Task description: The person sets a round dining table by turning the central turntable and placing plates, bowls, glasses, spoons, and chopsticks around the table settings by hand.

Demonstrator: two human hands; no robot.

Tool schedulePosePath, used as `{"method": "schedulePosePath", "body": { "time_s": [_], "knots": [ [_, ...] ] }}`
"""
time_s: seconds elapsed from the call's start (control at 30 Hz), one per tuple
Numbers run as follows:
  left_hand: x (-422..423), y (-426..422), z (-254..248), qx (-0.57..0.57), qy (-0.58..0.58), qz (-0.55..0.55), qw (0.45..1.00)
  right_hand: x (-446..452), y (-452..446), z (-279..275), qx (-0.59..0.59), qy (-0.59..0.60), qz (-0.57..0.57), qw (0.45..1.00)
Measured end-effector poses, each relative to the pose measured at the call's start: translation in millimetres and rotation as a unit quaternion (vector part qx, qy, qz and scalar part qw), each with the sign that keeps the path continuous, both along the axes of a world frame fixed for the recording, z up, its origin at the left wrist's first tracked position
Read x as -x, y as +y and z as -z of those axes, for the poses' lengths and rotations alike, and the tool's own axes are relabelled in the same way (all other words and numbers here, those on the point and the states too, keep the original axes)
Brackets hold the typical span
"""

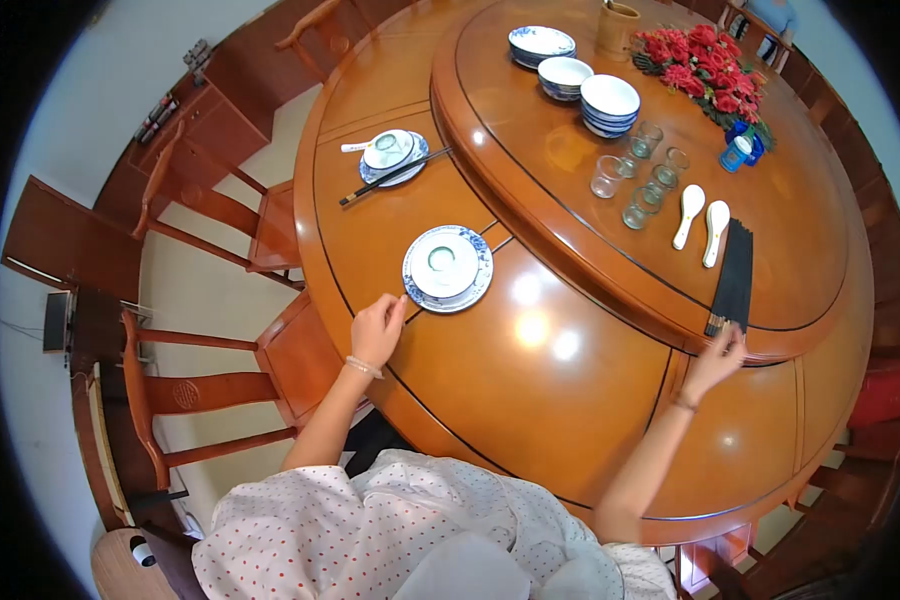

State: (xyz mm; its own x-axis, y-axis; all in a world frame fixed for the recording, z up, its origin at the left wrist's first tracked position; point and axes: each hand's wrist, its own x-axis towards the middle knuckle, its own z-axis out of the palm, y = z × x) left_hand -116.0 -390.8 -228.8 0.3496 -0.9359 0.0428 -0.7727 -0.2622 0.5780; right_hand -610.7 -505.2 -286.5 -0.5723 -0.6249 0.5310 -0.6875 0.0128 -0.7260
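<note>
My left hand point(378, 330) is loosely curled at the lower left edge of a blue-and-white plate point(413, 285), with nothing visible in it. Its fingertips are close to the rim; I cannot tell whether they touch. On that plate a small white bowl point(442, 263) sits upside down. Over on the turntable's near edge, my right hand point(718, 360) has its fingers bent and closed at the gold-banded ends of a bundle of black chopsticks point(736, 270). How many chopsticks the fingers grip is hidden. Two white spoons point(688, 215) lie beside the bundle.
Another place setting has a plate point(407, 174), overturned bowl, spoon and chopsticks point(370, 189). The raised turntable point(530, 130) carries stacked bowls point(610, 100), plates point(542, 45), several glasses point(606, 178), red flowers point(710, 70) and a wooden holder point(618, 30). Chairs point(210, 395) flank the table; a person point(770, 18) stands far off.
</note>
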Motion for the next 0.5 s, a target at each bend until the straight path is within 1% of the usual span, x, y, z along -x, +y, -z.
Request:
{"method": "schedulePosePath", "body": {
  "time_s": [0.03, 0.07, 0.1, 0.13, 0.17, 0.2, 0.23, 0.27, 0.3, 0.33, 0.37, 0.4, 0.43, 0.5],
  "knots": [
    [-11.4, -5.4, 12.5, -0.003, 0.006, 0.003, 1.000, -56.3, 13.7, -8.5, 0.002, -0.037, -0.059, 0.998],
    [-20.1, -13.7, 23.7, -0.003, 0.133, -0.037, 0.990, -119.4, 27.0, -21.1, -0.035, -0.055, -0.132, 0.989],
    [-32.3, -25.2, 31.5, -0.005, 0.254, -0.069, 0.965, -182.8, 39.0, -43.9, -0.090, -0.005, -0.197, 0.976],
    [-43.5, -36.1, 40.0, -0.073, 0.278, -0.046, 0.957, -230.0, 43.5, -45.4, -0.118, -0.015, -0.305, 0.945],
    [-46.3, -50.3, 39.0, -0.104, 0.320, -0.049, 0.940, -278.1, 48.5, -54.3, -0.173, -0.045, -0.325, 0.928],
    [-50.2, -62.5, 46.6, -0.140, 0.392, -0.028, 0.909, -310.9, 40.7, -64.0, -0.130, 0.024, -0.398, 0.908],
    [-60.5, -76.8, 67.8, -0.172, 0.400, 0.002, 0.900, -337.4, 33.1, -58.4, -0.202, 0.017, -0.426, 0.882],
    [-59.1, -86.8, 68.9, -0.191, 0.400, 0.013, 0.896, -361.3, 31.4, -61.5, -0.205, 0.093, -0.398, 0.889],
    [-65.5, -95.9, 77.7, -0.219, 0.410, 0.054, 0.884, -377.2, 30.0, -57.1, -0.212, 0.080, -0.361, 0.905],
    [-65.4, -100.5, 76.1, -0.217, 0.439, 0.069, 0.869, -390.9, 23.9, -46.8, -0.274, 0.155, -0.366, 0.876],
    [-67.5, -105.4, 81.3, -0.239, 0.450, 0.082, 0.856, -401.6, 16.7, -36.9, -0.338, 0.227, -0.371, 0.835],
    [-69.9, -109.2, 78.7, -0.262, 0.454, 0.113, 0.844, -410.2, 12.0, -28.8, -0.351, 0.268, -0.345, 0.829],
    [-71.6, -112.2, 78.3, -0.282, 0.460, 0.141, 0.830, -414.9, 8.4, -29.7, -0.358, 0.267, -0.318, 0.837],
    [-74.5, -116.1, 84.0, -0.297, 0.479, 0.174, 0.808, -420.0, 1.5, -30.5, -0.339, 0.335, -0.341, 0.811]
  ]
}}
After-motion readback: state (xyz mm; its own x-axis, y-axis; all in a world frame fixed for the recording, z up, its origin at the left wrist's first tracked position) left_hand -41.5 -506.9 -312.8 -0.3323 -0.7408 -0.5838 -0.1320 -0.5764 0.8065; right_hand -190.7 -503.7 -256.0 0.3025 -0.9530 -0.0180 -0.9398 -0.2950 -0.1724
